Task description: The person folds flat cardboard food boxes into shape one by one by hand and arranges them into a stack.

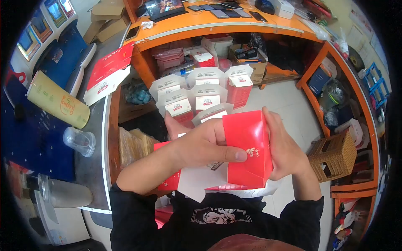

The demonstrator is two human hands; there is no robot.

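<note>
A red cardboard box (247,169) with a small pale print is held between both hands in front of my chest. My left hand (209,144) grips its left side, thumb pressed on the red face and the other fingers partly hidden. On the opposite side, my right hand (287,146) is wrapped round the box's edge, fingers along its wall. A white flap (199,180) sticks out below my left hand. Under my left forearm, more red card (167,184) shows, mostly covered. Just beyond my hands stand several red-and-white boxes (208,102) with raised white flaps.
A flat red-and-white carton (111,67) lies on the grey side counter, near a yellow cup stack (58,99) and clear plastic cups (78,141). Ahead is an orange desk (201,31) with phones (226,13). A brown woven stool (333,157) stands right.
</note>
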